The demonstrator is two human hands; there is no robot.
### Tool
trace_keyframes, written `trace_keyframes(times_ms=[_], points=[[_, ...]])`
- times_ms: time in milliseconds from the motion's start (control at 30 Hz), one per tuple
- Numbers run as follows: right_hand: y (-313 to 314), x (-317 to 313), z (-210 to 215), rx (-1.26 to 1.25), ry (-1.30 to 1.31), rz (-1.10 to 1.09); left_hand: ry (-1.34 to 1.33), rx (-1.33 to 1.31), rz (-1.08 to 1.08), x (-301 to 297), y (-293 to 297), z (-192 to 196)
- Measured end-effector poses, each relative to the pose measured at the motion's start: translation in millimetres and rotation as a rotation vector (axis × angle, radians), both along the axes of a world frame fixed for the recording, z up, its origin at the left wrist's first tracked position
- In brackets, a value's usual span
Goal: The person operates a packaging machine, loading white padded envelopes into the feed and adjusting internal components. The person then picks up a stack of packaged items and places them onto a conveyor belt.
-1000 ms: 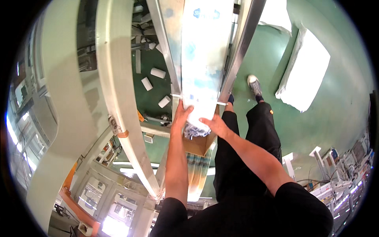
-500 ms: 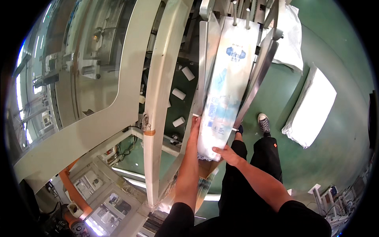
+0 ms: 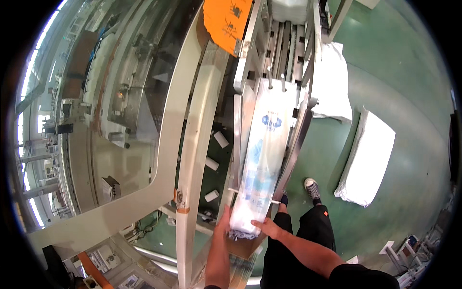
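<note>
A long pack of white goods in clear plastic with blue print [image 3: 262, 149] lies lengthwise in a metal chute [image 3: 293, 161], its near end jutting past a thin crossbar. My left hand [image 3: 224, 221] is against the left side of that near end; its fingertips are partly hidden. On the right, my right hand [image 3: 267, 228] grips the same end, thumb on top and the other fingers out of sight beneath. Crumpled plastic [image 3: 242, 235] shows at the pack's near tip. Below it is an open brown cardboard box [image 3: 243, 248].
Beyond the pack a rail conveyor [image 3: 284, 53] carries another white pack [image 3: 288, 10]. A beige machine frame [image 3: 199, 144] stands at left, with several white rolls [image 3: 211, 164] on the floor behind it. White sacks [image 3: 368, 159] lie on the green floor at right.
My view has shifted, so the scene sits lower and more conveyor shows. My left hand has slid from the crossbar toward the pack's near end. The pack has barely moved in the chute.
</note>
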State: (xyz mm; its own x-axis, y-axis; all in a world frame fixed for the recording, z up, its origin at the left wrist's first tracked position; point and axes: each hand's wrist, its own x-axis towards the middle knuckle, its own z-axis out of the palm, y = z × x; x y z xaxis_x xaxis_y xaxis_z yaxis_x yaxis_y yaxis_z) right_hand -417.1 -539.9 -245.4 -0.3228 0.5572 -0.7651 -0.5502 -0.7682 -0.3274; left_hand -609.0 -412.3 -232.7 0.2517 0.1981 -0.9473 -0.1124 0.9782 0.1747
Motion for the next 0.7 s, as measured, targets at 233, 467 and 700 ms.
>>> trace_keyframes(times_ms=[233,467,700], points=[[5.5,15.9,14.7,0.103,-0.328,0.107,-0.016,0.17,-0.348,-3.9,-12.1,14.2],[22.2,11.6,24.6,-0.066,0.078,-0.276,0.033,0.126,-0.396,-16.3,-9.5,1.2],[13.6,-8.5,-55.1,0.06,-0.45,0.118,0.18,0.13,-0.379,-2.8,-8.1,-29.4]])
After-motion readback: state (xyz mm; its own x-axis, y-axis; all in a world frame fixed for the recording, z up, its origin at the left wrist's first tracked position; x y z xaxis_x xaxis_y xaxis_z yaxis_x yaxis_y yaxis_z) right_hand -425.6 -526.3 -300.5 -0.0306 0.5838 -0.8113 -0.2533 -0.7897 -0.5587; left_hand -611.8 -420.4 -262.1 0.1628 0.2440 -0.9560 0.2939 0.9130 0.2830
